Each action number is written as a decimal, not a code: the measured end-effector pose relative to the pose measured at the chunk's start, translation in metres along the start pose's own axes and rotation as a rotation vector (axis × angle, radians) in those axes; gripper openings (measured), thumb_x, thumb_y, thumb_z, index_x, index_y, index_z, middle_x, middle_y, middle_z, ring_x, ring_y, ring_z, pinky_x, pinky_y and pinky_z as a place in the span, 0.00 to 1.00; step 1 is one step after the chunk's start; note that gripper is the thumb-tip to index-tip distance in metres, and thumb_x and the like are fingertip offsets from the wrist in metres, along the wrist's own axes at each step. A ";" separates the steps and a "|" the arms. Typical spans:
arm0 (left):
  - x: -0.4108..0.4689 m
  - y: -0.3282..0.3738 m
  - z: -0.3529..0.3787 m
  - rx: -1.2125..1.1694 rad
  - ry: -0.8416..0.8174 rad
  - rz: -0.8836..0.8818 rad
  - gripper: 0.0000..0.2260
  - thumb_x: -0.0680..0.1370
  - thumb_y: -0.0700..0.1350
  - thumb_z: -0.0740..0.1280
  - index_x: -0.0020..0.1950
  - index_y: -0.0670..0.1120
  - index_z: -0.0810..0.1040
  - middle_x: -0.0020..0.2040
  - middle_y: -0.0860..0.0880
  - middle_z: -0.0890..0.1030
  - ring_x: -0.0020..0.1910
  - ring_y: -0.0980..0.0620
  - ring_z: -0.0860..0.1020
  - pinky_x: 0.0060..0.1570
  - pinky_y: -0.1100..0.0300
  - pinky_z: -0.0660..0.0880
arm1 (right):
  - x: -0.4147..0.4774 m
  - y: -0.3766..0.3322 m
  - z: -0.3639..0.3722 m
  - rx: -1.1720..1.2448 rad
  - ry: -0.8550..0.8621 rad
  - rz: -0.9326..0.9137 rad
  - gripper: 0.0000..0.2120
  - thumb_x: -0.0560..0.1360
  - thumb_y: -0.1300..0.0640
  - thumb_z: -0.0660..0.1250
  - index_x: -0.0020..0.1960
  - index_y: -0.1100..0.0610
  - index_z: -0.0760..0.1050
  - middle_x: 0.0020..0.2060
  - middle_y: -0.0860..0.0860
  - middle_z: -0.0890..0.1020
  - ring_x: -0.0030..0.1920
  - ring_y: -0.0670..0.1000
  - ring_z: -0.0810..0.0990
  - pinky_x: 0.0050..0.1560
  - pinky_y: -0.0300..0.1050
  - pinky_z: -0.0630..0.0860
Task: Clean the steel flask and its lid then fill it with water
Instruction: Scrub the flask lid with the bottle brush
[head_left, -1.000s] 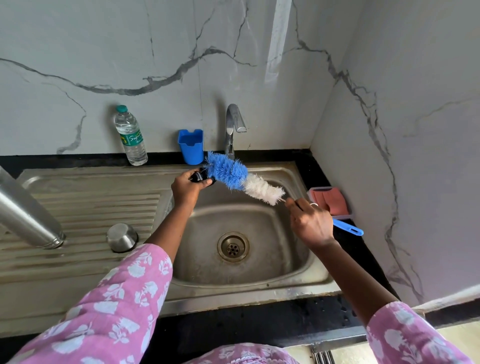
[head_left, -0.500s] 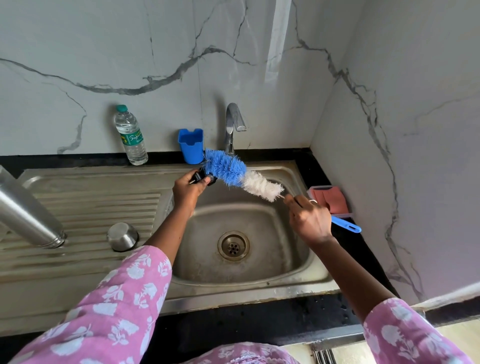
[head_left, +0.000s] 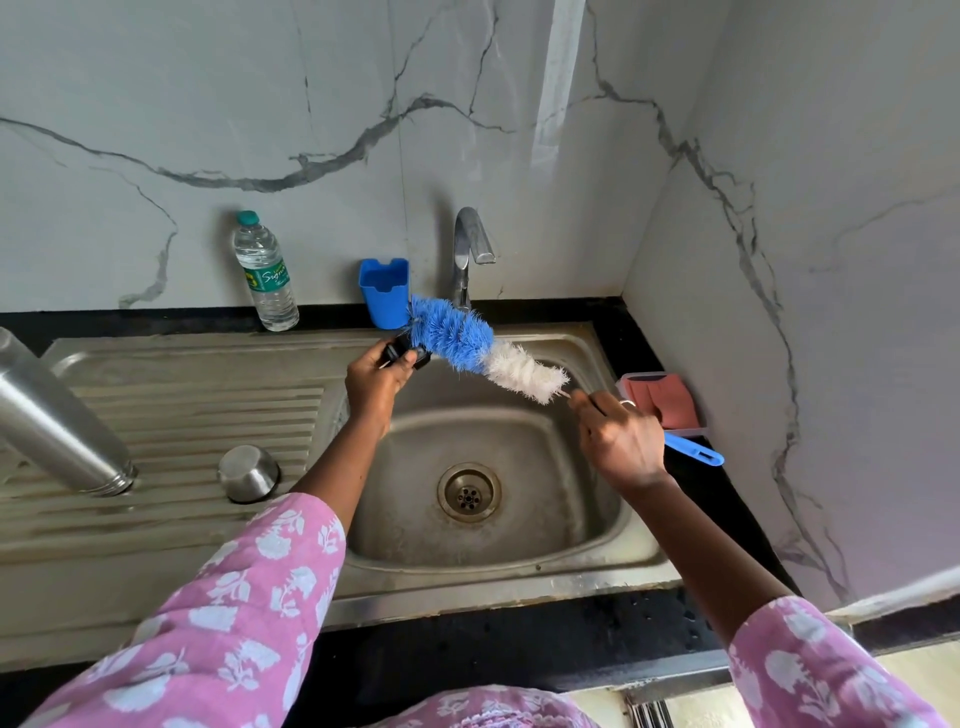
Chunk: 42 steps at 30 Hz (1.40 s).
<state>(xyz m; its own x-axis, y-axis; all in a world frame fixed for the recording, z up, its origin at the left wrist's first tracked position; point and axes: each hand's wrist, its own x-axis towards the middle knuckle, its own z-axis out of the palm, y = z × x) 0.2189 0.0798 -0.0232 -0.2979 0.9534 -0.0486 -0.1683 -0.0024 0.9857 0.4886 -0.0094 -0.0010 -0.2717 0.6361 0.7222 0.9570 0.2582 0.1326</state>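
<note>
We hold the bottle brush (head_left: 483, 358) to the black lid (head_left: 404, 355) over the sink (head_left: 467, 592), both grips full.

Marble walls (head_left: 805, 260) close in beyond and right of our grips, while the sink lies open beneath them and the drainboard (head_left: 182, 410) spreads left of the left grip (head_left: 376, 376). On it, well to the left, the steel flask (head_left: 57, 431) slants mouth down, a steel cap (head_left: 248, 473) just beside it. Our right grip (head_left: 621, 441) is curled round the brush stem, its blue handle (head_left: 693, 453) jutting out behind; our left grip pinches the lid against the blue bristles, near the tap (head_left: 467, 249).
</note>
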 end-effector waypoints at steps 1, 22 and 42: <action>-0.001 0.000 0.001 0.019 -0.016 0.012 0.19 0.73 0.32 0.69 0.64 0.40 0.75 0.46 0.49 0.81 0.46 0.50 0.80 0.50 0.60 0.79 | 0.003 -0.001 0.000 -0.010 -0.007 0.004 0.12 0.68 0.64 0.60 0.42 0.56 0.82 0.27 0.51 0.76 0.22 0.55 0.74 0.19 0.36 0.60; 0.002 0.002 0.014 -0.008 -0.101 -0.089 0.19 0.77 0.30 0.63 0.69 0.36 0.70 0.60 0.42 0.75 0.57 0.46 0.75 0.57 0.56 0.75 | 0.007 -0.004 0.007 -0.033 -0.003 0.061 0.11 0.67 0.64 0.61 0.40 0.55 0.82 0.27 0.50 0.76 0.22 0.54 0.74 0.19 0.36 0.60; 0.003 0.010 0.025 -0.076 -0.106 -0.258 0.13 0.78 0.34 0.63 0.62 0.31 0.71 0.55 0.41 0.76 0.56 0.48 0.75 0.58 0.58 0.73 | 0.003 -0.001 0.007 -0.065 -0.020 0.035 0.12 0.66 0.63 0.61 0.41 0.57 0.82 0.27 0.51 0.76 0.22 0.53 0.74 0.19 0.36 0.60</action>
<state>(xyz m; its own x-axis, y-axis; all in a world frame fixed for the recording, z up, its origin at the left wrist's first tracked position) 0.2396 0.0902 -0.0095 -0.1368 0.9517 -0.2749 -0.2968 0.2254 0.9280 0.4860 -0.0024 -0.0036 -0.2395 0.6583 0.7137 0.9703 0.1884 0.1518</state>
